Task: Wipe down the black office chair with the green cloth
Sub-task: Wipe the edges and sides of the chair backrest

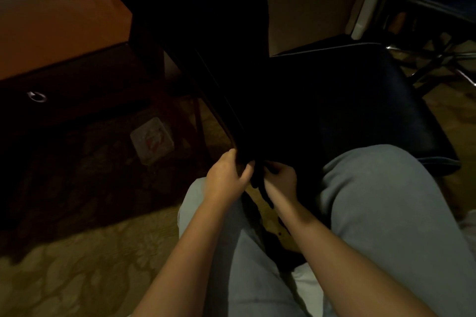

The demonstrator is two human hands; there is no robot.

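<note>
The black office chair fills the middle, its backrest (219,54) leaning to the left and its seat (360,100) to the right. Both hands meet at the backrest's lower corner. My left hand (226,175) and my right hand (279,177) each pinch a dark cloth (261,188) that hangs in a narrow strip between my wrists. In this dim light the cloth looks almost black, so I cannot make out its green. It touches the chair's edge, and its upper part merges with the black backrest.
A wooden desk (51,20) with a ring-handled drawer (37,96) stands at the left. A pale square plate (152,140) lies on the patterned carpet (77,265). Another chair's chrome base (438,59) is at the right. My knees in grey trousers (373,201) press against the seat's front.
</note>
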